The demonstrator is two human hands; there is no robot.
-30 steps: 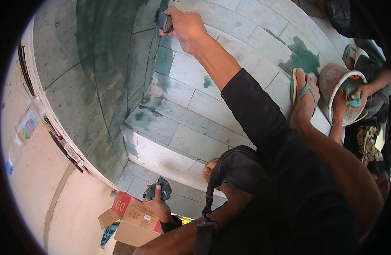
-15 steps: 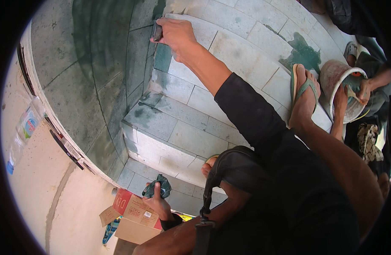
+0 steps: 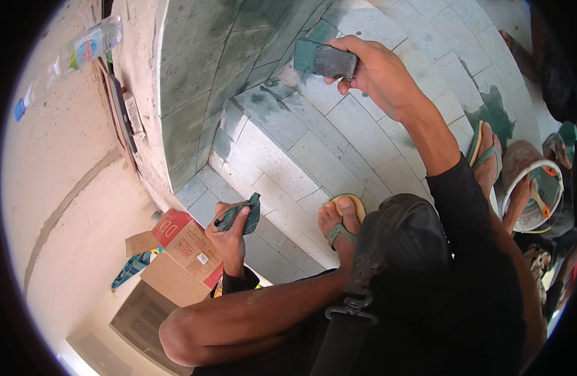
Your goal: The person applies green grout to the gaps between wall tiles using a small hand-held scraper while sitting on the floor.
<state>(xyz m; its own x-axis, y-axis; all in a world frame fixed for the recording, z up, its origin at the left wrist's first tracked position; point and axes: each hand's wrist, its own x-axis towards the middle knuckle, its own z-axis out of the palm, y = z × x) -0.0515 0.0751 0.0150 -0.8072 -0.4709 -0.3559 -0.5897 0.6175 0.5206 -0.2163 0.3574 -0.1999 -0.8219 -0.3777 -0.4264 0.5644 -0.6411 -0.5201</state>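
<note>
My right hand (image 3: 382, 75) grips a flat dark grey block (image 3: 337, 62), whose far end is smeared green; its exact kind is unclear. The block is held over the upper tiled step, beside the corner with the tiled wall (image 3: 194, 75). My left hand (image 3: 231, 241) is lower down, closed round a crumpled dark green wad (image 3: 244, 216), cloth or plastic I cannot tell. Below both hands run pale grey tiled steps (image 3: 273, 153), with dark green smears near the wall corner. A sandalled foot (image 3: 340, 222) rests on a lower step.
A cardboard box (image 3: 188, 247) stands by my left hand. On the ledge lies a clear plastic bottle (image 3: 69, 62). At right, another person's hands work with a wooden-handled scraper (image 3: 539, 200) at a white bucket (image 3: 511, 188). A wet green patch (image 3: 494, 113) marks the tiles.
My right hand has drawn back from the wall with the block, its flat side now showing. My left hand has turned the wad, and the view has shifted left.
</note>
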